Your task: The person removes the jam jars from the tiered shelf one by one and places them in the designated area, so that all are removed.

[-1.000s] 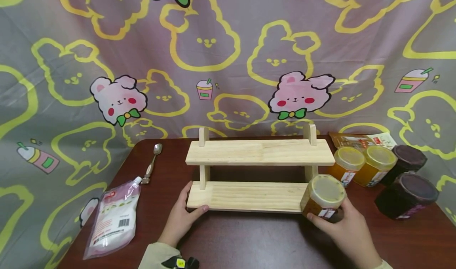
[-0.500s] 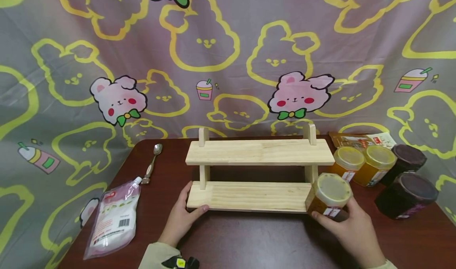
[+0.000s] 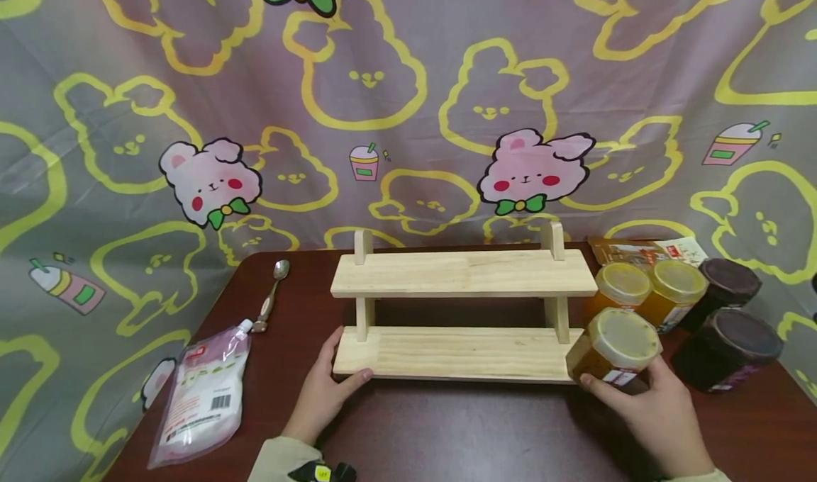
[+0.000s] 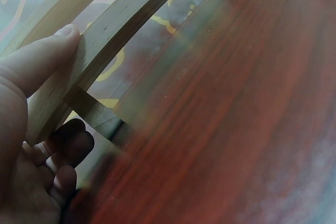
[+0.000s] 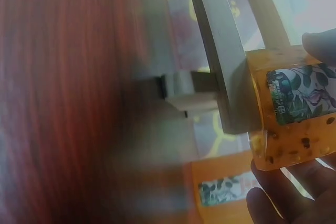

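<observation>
A two-tier pale wooden rack (image 3: 459, 273) stands in the middle of the table. My left hand (image 3: 327, 390) grips the left end of its lower board (image 3: 447, 354); in the left wrist view the thumb (image 4: 44, 59) lies on the board and the other fingers curl beneath. At the board's right end, my right hand (image 3: 667, 415) holds an octagonal jar (image 3: 620, 340) with a pale translucent lid. Dark specks show in its orange contents in the right wrist view, beside a leafy label (image 5: 302, 95). Whether the jar's base rests on the board is unclear.
Two orange jars (image 3: 622, 283) and two dark jars (image 3: 730, 347) stand to the right, with a brown packet (image 3: 628, 251) behind them. On the left lie a spoon (image 3: 273, 294) and a white spouted pouch (image 3: 207, 397). A patterned curtain (image 3: 408, 113) hangs behind the table.
My right hand has slid the held jar rightward, from over the lower board towards its right end. The left hand keeps its grip on the rack, which stays put.
</observation>
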The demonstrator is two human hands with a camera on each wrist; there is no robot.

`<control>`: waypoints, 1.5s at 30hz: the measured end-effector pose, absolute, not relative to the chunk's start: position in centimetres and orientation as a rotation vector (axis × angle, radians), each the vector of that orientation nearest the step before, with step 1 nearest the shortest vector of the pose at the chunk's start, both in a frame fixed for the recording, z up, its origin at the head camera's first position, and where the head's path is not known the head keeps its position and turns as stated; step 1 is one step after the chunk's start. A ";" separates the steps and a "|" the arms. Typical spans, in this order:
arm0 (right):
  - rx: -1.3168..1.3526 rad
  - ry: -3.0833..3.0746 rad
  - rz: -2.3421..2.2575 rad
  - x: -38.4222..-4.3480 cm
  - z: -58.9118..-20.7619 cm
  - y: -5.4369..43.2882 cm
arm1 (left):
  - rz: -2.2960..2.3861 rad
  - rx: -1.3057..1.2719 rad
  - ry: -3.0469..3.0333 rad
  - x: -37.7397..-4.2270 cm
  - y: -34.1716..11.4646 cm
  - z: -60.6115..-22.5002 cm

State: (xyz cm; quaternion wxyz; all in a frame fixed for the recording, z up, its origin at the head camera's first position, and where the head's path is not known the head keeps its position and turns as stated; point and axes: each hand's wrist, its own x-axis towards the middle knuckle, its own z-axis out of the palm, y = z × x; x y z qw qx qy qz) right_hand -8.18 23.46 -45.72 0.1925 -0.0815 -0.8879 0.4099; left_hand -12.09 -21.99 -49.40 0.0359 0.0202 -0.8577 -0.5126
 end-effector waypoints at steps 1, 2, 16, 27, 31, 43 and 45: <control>-0.242 -2.484 1.165 -8.2 -45.7 23.6 | -1.570 0.059 -2.635 -12.1 -22.0 -49.4; -0.257 -2.481 1.175 -8.3 -45.7 23.7 | -1.568 0.062 -2.633 -12.1 -22.0 -49.5; -0.475 -2.527 1.135 -8.1 -46.4 27.1 | -1.550 0.049 -2.626 -11.9 -22.1 -49.9; -0.427 -2.604 1.171 -8.9 -47.6 28.1 | -1.499 0.059 -2.645 -11.8 -22.6 -49.8; -0.404 -2.640 1.188 -9.1 -48.0 28.3 | -1.480 0.057 -2.673 -11.7 -22.4 -49.5; -0.354 -2.606 1.212 -9.6 -48.8 28.9 | -1.471 0.052 -2.676 -12.0 -22.0 -49.4; -0.378 -2.596 1.213 -9.8 -48.8 29.0 | -1.477 0.051 -2.675 -12.1 -22.0 -49.4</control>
